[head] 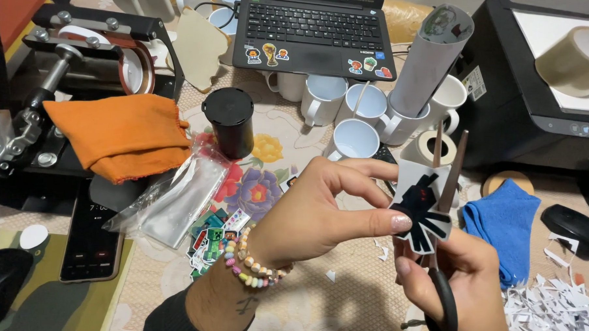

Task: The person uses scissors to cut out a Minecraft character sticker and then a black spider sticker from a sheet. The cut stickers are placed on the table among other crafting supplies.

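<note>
the cutout [422,206], a dark figure on white paper, is up in front of me above the table [303,303], pinched at its left edge between thumb and fingers of my left hand [319,212], which is closed on it. my right hand [456,288] sits just below and behind, fingers curled through the black handles of the scissors [448,210], blades pointing up and slightly parted along the cutout's right side. how far along: i'd say most of the outline is trimmed, with a white margin left on the upper part, so the cutting looks partly done, not finished. down right there's a heap of white scraps [550,311], too many to count, and a small pile of finished stickers [213,241] near my left wrist, i can't count those either. outward now: five white mugs [354,140] that i can make out behind the cutout, maybe more hidden, one black cup [229,121], one orange cloth [119,134], one blue cloth [504,222], one laptop [315,29], one phone [91,233], two black mice, one at each lower edge, and a paper roll [432,56] standing in a mug.
</note>
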